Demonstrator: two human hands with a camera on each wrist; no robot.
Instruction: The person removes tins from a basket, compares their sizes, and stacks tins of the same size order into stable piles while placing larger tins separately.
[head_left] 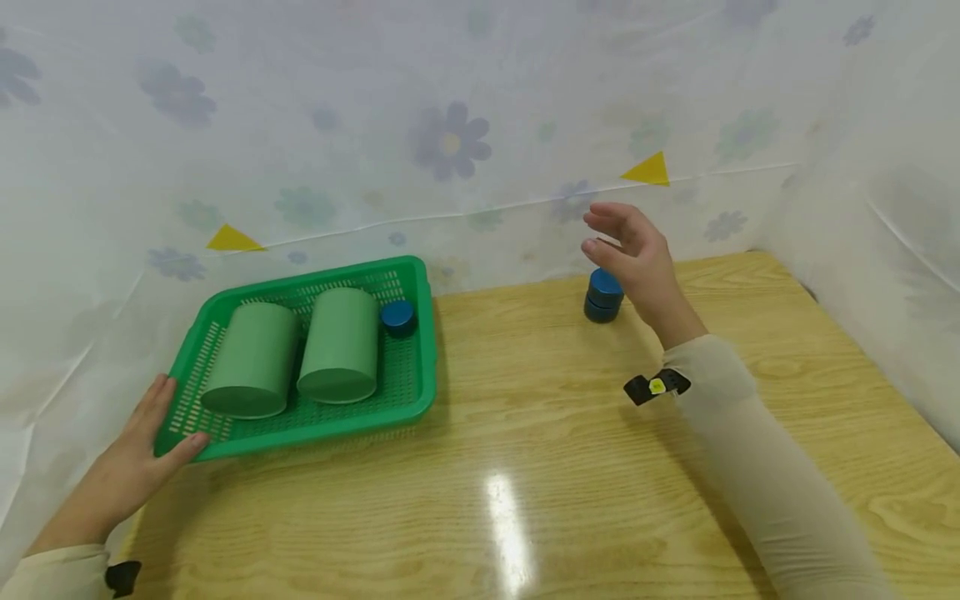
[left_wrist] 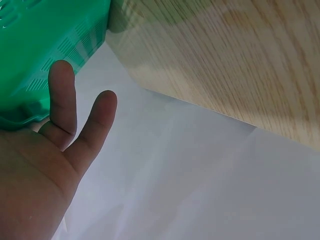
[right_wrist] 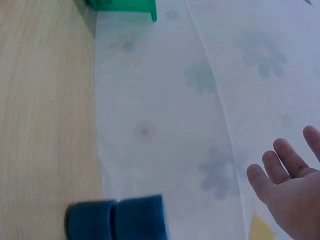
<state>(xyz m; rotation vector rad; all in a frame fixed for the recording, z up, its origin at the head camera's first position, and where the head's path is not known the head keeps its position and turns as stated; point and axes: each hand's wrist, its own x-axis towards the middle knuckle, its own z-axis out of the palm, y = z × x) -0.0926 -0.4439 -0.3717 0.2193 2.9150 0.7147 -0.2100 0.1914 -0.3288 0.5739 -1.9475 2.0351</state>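
I have my right hand (head_left: 639,262) near, but apart from, the stack of two blue cylinders (head_left: 602,296) at the tabletop's (head_left: 525,400) far edge, right of the green plastic basket (head_left: 426,358); its fingers curve loosely, thumb apart, holding nothing. My left hand (head_left: 123,475) touches the basket's near left corner, fingers spread and fairly straight. Inside, two pale green cylinders (head_left: 339,333) lie left of a small blue cylinder (head_left: 397,317). I judge the step as stacking; next probably calls for reaching left and pinching that third piece.
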